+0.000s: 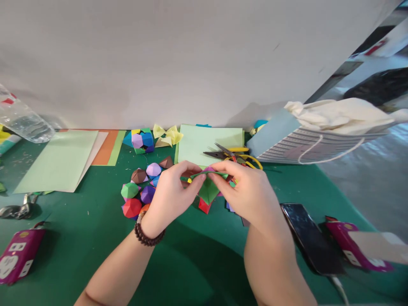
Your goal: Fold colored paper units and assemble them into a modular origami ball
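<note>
Both my hands pinch a piece of folded green paper point(208, 192) over the middle of the table. My left hand point(177, 193), with a beaded bracelet point(145, 233) at its wrist, grips the left side between thumb and fingers. On the other side my right hand point(244, 187) holds the paper's right corner the same way. The green paper points downward, and a bit of pink shows at its top. Under it lies a red folded paper piece point(205, 206). Several faceted paper pieces, among them a red one point(131, 208) and a green one point(129, 191), sit left of my left hand.
Behind my hands are scissors point(245, 158) on pale green sheets point(210, 138). A multicoloured paper ball point(142, 141) stands back left, near more sheets point(60, 157) and a bottle point(27, 114). At right are a paper bag point(287, 140), a phone point(309, 238) and a magenta device point(347, 244).
</note>
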The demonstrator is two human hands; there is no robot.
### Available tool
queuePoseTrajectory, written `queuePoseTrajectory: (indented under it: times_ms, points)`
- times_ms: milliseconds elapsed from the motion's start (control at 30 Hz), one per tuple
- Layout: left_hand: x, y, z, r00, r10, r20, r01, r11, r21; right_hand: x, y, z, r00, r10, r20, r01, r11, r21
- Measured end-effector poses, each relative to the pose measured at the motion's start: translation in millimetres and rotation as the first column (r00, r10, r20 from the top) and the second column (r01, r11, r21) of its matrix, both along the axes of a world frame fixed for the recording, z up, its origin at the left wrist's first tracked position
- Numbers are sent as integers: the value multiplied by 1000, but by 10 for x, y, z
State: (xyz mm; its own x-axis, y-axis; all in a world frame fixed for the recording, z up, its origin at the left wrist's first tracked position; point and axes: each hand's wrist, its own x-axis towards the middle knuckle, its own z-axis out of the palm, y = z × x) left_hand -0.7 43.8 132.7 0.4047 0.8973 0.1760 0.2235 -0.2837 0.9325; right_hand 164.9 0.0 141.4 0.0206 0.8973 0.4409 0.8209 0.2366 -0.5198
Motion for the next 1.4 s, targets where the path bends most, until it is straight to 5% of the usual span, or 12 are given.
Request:
queuePoseTrajectory:
  times_ms: [267,567,767,900,1100,1400]
  points:
    - [-4,4,10,995,67,-68,-52,978,200,-50,11,2,985,72,-157,-77,997,-25]
    - [5,-24,5,997,-7,70,5,1000,19,-41,9,57,982,126,-139,-111,988,106]
    - [-9,-36,20,999,-24,42,23,1000,20,43,-16,63,960,277,-42,-270,953,135]
    - [-14,-61,40,998,-1,-65,13,984,179,130,-66,89,945,327,-16,-324,942,85]
    - [-37,-123,96,991,41,-126,24,877,480,178,-45,154,905,280,-319,-324,942,-93]
    - [-32,-158,64,983,88,-162,19,825,564,124,-68,188,941,154,-301,-255,909,-329]
